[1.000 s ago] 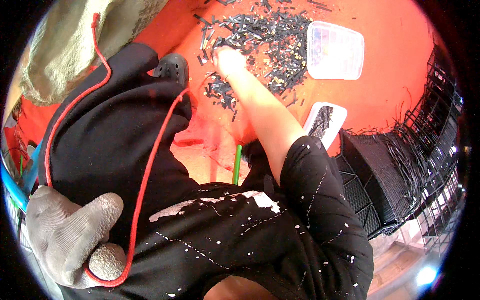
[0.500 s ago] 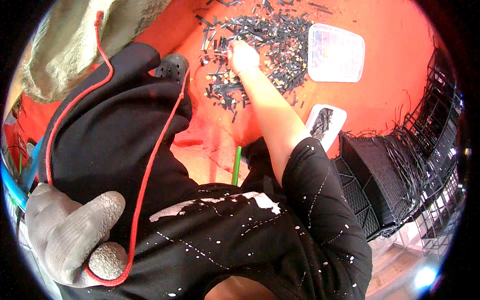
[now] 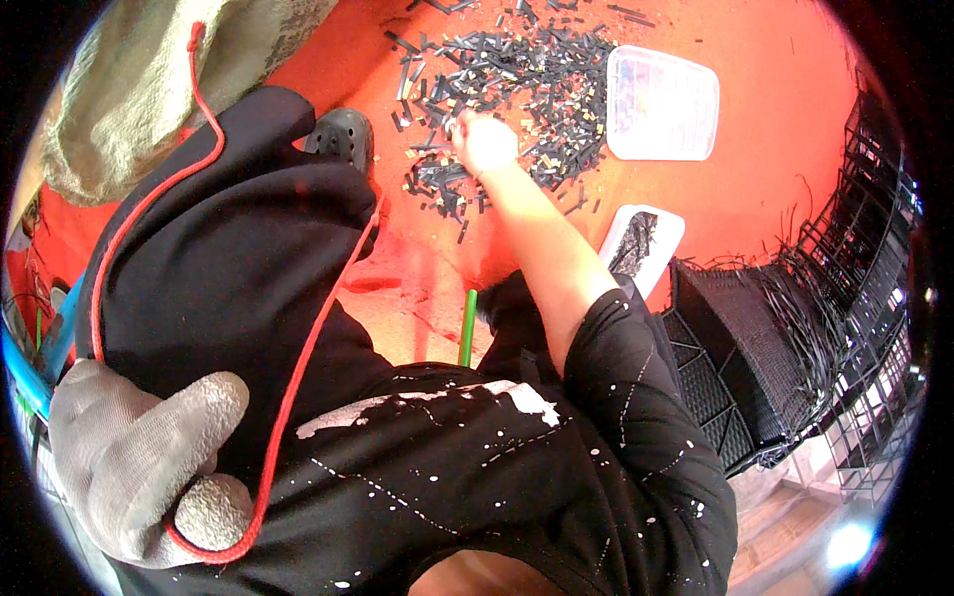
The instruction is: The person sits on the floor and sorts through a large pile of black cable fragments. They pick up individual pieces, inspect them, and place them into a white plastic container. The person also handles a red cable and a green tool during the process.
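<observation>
My left hand (image 3: 149, 462), in a grey coated work glove, lies at my lap with its fingers curled round a red cord (image 3: 283, 387). One run of the cord crosses my left thigh up to a large woven sack; another loops under the glove and rises toward my dark clog (image 3: 343, 137). My bare right hand (image 3: 484, 144) reaches out low over a scattered heap of short black strips (image 3: 556, 89), mixed with tan and shiny bits. Its fingers are bent together over the heap's near left side, and what they pinch is too small to name.
A clear plastic box (image 3: 663, 104) stands right of the heap, with a white tray (image 3: 663, 260) of black bits nearer me. Black woven basketwork (image 3: 765, 348) and wire frames fill the right side. The woven sack (image 3: 129, 99) lies far left. A green rod (image 3: 468, 328) stands between my legs.
My right hand has moved a little nearer to me over the heap. The red cord's far end has dropped lower beside the clog. My left hand has stayed still.
</observation>
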Demonstrator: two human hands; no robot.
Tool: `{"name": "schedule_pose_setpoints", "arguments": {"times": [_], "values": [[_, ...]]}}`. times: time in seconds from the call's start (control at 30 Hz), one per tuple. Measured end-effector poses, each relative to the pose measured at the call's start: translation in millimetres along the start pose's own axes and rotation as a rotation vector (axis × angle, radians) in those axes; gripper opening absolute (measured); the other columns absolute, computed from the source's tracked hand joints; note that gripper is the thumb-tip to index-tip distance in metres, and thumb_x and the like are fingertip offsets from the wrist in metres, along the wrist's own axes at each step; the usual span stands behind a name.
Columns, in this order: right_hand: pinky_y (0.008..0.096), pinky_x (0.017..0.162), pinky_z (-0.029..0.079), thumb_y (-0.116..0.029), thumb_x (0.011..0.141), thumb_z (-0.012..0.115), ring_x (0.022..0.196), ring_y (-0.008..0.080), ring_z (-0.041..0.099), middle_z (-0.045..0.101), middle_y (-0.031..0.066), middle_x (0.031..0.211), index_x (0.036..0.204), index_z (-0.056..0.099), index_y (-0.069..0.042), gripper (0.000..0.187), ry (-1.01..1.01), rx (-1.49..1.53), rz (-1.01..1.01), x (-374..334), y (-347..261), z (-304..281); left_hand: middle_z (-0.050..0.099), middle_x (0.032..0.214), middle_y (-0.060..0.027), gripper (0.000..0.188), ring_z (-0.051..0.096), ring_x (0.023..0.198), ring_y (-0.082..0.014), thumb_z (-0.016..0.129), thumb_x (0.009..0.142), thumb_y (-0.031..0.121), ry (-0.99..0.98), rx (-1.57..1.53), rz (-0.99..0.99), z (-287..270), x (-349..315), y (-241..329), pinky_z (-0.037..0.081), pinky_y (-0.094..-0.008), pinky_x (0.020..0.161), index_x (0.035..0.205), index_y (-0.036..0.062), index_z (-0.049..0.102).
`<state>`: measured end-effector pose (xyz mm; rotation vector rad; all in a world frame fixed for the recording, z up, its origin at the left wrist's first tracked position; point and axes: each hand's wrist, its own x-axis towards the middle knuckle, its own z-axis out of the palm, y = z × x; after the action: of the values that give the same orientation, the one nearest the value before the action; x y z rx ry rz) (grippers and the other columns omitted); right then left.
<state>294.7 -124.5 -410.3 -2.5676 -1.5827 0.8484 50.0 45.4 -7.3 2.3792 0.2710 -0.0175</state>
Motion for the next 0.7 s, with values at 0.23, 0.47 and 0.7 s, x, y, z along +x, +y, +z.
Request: {"name": "schedule_pose_setpoints", "arguments": {"times": [0.23,0.47,0.7], "values": [[0.0430,0.073,0.051,-0.020,0.086,0.046,0.085,0.0338,0.062,0.062,0.0163,0.091,0.096,0.060,-0.008,0.020,0.111,-0.018,-0.046,32,11,-20,0.048,0.050,-0.0010,0.033,0.035,0.039,-0.0158,0.061,0.082,0.030,0.041,0.002,-0.012,3,-1,3,0.024,-0.0342,0.043,0.085,-0.0027,0.064],[0.0409,0.072,0.050,-0.017,0.081,0.055,0.081,0.0300,0.062,0.063,0.0124,0.085,0.089,0.063,-0.011,0.013,0.012,0.039,-0.178,-15,-6,38,0.044,0.049,-0.0007,0.040,0.034,0.040,-0.0156,0.060,0.084,0.037,0.063,0.081,-0.032,8,-2,5,0.023,-0.0336,0.044,0.085,-0.0027,0.064],[0.0359,0.077,0.050,-0.019,0.079,0.062,0.083,0.0282,0.063,0.065,0.0128,0.088,0.095,0.065,-0.006,0.021,-0.063,0.383,-0.198,2,-45,41,0.042,0.048,-0.0001,0.042,0.034,0.041,-0.0157,0.059,0.084,0.039,0.033,0.045,-0.042,4,0,6,0.023,-0.0333,0.044,0.085,-0.0029,0.064]]}}
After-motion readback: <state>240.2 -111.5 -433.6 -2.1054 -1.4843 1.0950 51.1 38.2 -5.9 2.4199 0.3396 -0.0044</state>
